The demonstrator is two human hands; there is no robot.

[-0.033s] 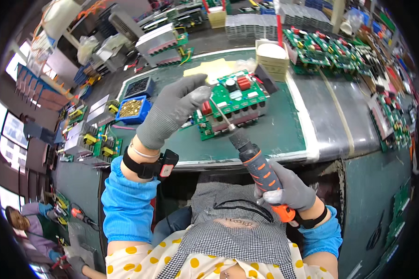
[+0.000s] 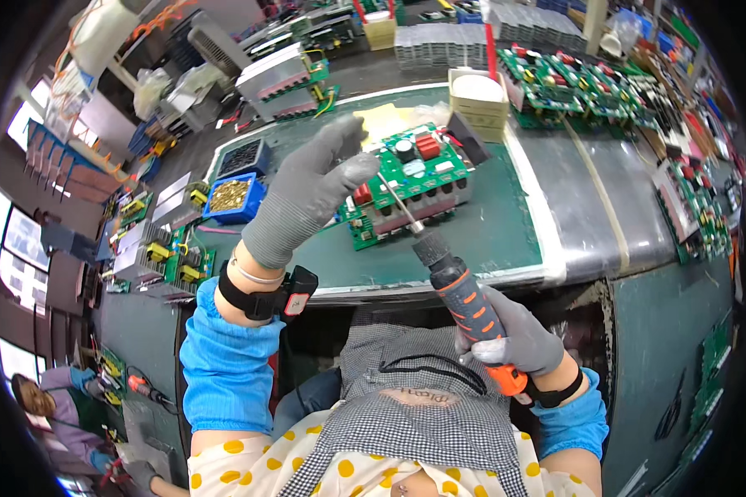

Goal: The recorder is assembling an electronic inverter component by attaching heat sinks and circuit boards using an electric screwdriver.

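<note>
A green circuit board (image 2: 408,176) with red and black components sits on a metal heat sink (image 2: 423,211) on the green work mat. My right hand (image 2: 522,335), in a grey glove, is wrapped round an electric screwdriver (image 2: 464,305) with a dark body and orange trim. Its long bit slants up and left to the board's left part, ending close to my left thumb. My gloved left hand (image 2: 302,190) hovers over the board's left end, thumb and fingers apart with nothing visible between them. Whether the bit touches a screw is too small to tell.
Left of the board stand a blue bin (image 2: 239,217) of brass-coloured screws and a dark bin (image 2: 263,157) of black parts. A cream box (image 2: 481,123) stands behind the board. More circuit boards (image 2: 572,87) lie at the back right. Another person (image 2: 66,406) works at far left.
My left fingers have lifted away from the thumb, widening the gap. The view has shifted slightly; the screwdriver stays at the board's left part.
</note>
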